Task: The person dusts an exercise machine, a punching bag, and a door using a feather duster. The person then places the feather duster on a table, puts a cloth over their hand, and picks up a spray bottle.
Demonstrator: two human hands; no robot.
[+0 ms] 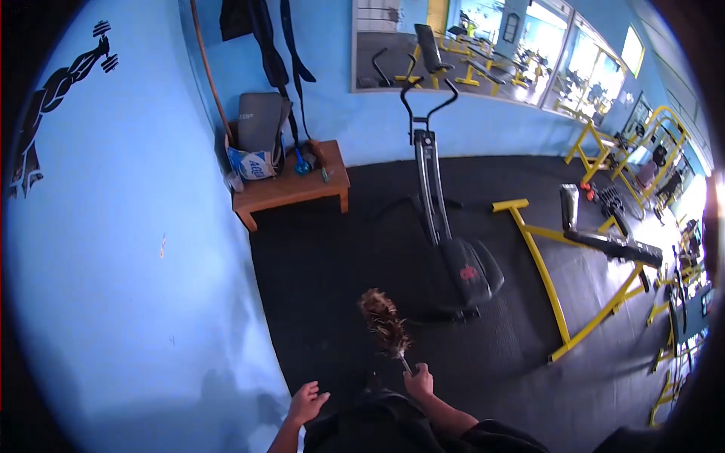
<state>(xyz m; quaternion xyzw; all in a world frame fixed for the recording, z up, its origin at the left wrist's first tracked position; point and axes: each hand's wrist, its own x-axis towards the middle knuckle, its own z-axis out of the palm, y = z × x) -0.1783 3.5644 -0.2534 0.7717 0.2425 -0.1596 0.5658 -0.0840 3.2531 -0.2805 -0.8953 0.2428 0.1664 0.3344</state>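
My right hand [419, 383] is wrapped round the handle of a brown feather duster [384, 321], whose feathers point up and away from me over the black floor. To the left of it, my left hand [307, 404] hangs with its fingers apart and holds nothing; the blue wall is close beside it. Beyond the duster stands a black exercise machine [470, 272] with two upright handles.
A wooden bench [291, 198] against the wall bears a grey case [260, 121], a bag and small items. Black straps and a stick hang or lean above it. Right are a yellow-framed padded bench [540, 275] and more gym equipment. A mirror [483, 57] spans the back wall.
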